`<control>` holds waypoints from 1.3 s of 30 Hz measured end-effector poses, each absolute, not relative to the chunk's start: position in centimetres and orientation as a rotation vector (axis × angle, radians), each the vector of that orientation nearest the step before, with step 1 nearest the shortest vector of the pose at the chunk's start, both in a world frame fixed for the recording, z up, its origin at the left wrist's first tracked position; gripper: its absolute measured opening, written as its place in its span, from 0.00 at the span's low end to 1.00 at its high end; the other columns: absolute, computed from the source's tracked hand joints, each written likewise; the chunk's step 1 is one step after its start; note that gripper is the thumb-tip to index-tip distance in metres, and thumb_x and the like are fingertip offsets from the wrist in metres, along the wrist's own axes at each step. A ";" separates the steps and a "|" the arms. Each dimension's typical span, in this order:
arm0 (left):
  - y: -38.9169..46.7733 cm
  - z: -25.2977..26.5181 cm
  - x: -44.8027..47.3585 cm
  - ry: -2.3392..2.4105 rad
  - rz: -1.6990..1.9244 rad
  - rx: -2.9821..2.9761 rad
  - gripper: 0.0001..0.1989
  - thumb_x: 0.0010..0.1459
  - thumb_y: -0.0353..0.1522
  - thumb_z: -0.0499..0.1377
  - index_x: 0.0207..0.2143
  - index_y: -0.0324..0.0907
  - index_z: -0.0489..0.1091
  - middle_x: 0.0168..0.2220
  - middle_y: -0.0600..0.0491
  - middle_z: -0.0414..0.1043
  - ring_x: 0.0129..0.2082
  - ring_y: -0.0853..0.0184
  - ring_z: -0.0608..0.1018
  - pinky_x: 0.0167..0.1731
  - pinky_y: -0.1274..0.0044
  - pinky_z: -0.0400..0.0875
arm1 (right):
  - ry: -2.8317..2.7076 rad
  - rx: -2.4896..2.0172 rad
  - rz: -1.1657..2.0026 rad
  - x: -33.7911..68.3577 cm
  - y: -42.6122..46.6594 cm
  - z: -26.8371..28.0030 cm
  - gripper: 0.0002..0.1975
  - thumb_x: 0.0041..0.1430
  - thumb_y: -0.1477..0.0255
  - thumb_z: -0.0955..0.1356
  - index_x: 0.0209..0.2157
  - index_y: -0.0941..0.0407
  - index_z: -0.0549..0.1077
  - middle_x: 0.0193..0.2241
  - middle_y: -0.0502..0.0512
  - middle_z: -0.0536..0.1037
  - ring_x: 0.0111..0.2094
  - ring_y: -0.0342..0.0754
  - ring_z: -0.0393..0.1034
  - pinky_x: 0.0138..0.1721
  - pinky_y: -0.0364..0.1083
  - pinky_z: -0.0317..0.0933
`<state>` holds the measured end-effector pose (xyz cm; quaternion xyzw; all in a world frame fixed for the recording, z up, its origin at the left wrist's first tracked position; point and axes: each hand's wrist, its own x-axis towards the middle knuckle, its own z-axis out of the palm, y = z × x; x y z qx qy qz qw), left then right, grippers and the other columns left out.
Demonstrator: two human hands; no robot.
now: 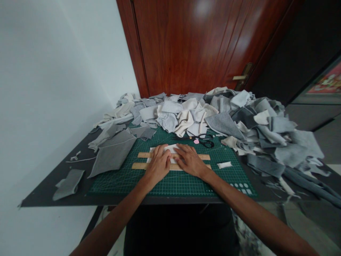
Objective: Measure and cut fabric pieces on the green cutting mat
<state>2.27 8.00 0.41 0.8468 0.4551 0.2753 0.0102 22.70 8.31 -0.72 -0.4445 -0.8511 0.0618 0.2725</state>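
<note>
Steadying rulers over white cloth mid-way across the mat, left hand and right hand loosely spread; I'm aligning, I'd say, and next needs even pressure.

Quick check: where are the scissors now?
In the head view, right of centre, the scissors lie on the mat, between the right hand and the cloth pile.

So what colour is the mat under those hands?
The mat is green with a pale grid, clearest in the head view.
</note>
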 end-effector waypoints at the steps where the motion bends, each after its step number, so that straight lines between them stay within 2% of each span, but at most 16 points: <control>1: 7.9 0.4 2.3 1.444 0.847 2.644 0.07 0.62 0.23 0.53 0.38 0.43 0.67 0.55 0.42 0.66 0.57 0.52 0.67 0.59 0.56 0.66 | -2.296 -1.202 0.162 22.7 8.3 -0.7 0.23 0.72 0.64 0.63 0.62 0.61 0.70 0.64 0.70 0.68 0.64 0.60 0.62 0.63 0.61 0.56; 5: 7.9 0.4 2.3 1.462 0.816 2.630 0.07 0.62 0.23 0.53 0.39 0.43 0.66 0.48 0.45 0.65 0.51 0.55 0.68 0.55 0.60 0.68 | -2.295 -1.211 0.145 22.6 8.2 -0.4 0.22 0.72 0.65 0.62 0.61 0.61 0.71 0.60 0.71 0.70 0.62 0.60 0.63 0.62 0.60 0.58; 9: 8.0 0.4 2.4 1.467 0.780 2.599 0.08 0.63 0.23 0.51 0.40 0.43 0.65 0.46 0.46 0.66 0.50 0.55 0.69 0.55 0.61 0.68 | -2.310 -1.226 0.131 22.5 8.1 0.0 0.22 0.72 0.65 0.63 0.61 0.60 0.71 0.56 0.69 0.70 0.59 0.59 0.65 0.59 0.59 0.60; 12: 7.9 0.5 2.5 1.489 0.756 2.602 0.10 0.63 0.24 0.52 0.45 0.41 0.66 0.48 0.45 0.66 0.53 0.55 0.69 0.57 0.60 0.67 | -2.321 -1.240 0.128 22.4 8.0 0.1 0.22 0.73 0.65 0.62 0.62 0.59 0.71 0.56 0.68 0.70 0.59 0.59 0.64 0.59 0.58 0.60; 16: 7.9 0.3 2.5 1.517 0.702 2.661 0.20 0.64 0.25 0.52 0.58 0.40 0.66 0.54 0.43 0.65 0.57 0.53 0.67 0.61 0.58 0.65 | -2.341 -1.269 0.123 22.3 8.0 0.2 0.23 0.73 0.64 0.62 0.63 0.59 0.70 0.57 0.68 0.69 0.59 0.59 0.63 0.58 0.58 0.59; 18: 8.0 0.1 2.5 1.540 0.672 2.689 0.22 0.65 0.26 0.52 0.61 0.42 0.65 0.55 0.43 0.65 0.57 0.52 0.67 0.61 0.57 0.65 | -2.346 -1.275 0.116 22.2 8.0 0.3 0.23 0.73 0.63 0.62 0.62 0.59 0.70 0.58 0.68 0.69 0.60 0.60 0.62 0.59 0.59 0.58; 24: 8.1 -0.3 2.4 1.568 0.671 2.729 0.23 0.65 0.28 0.52 0.62 0.42 0.66 0.56 0.42 0.65 0.58 0.52 0.67 0.62 0.58 0.64 | -2.352 -1.309 0.119 22.1 8.0 0.2 0.25 0.73 0.61 0.61 0.64 0.59 0.69 0.62 0.69 0.68 0.63 0.60 0.59 0.61 0.60 0.56; 30: 8.1 -0.3 2.5 1.572 0.713 2.690 0.24 0.67 0.30 0.51 0.64 0.37 0.60 0.58 0.40 0.66 0.60 0.51 0.67 0.63 0.57 0.63 | -2.370 -1.332 0.106 22.0 7.8 0.5 0.27 0.73 0.60 0.62 0.66 0.59 0.68 0.63 0.70 0.67 0.63 0.61 0.59 0.62 0.60 0.55; 39: 8.4 -0.5 2.5 1.563 0.674 2.690 0.28 0.68 0.32 0.51 0.68 0.34 0.54 0.66 0.39 0.62 0.66 0.51 0.64 0.68 0.56 0.56 | -2.393 -1.338 0.060 22.0 7.8 0.4 0.30 0.73 0.56 0.61 0.66 0.60 0.67 0.64 0.70 0.66 0.63 0.62 0.59 0.62 0.60 0.54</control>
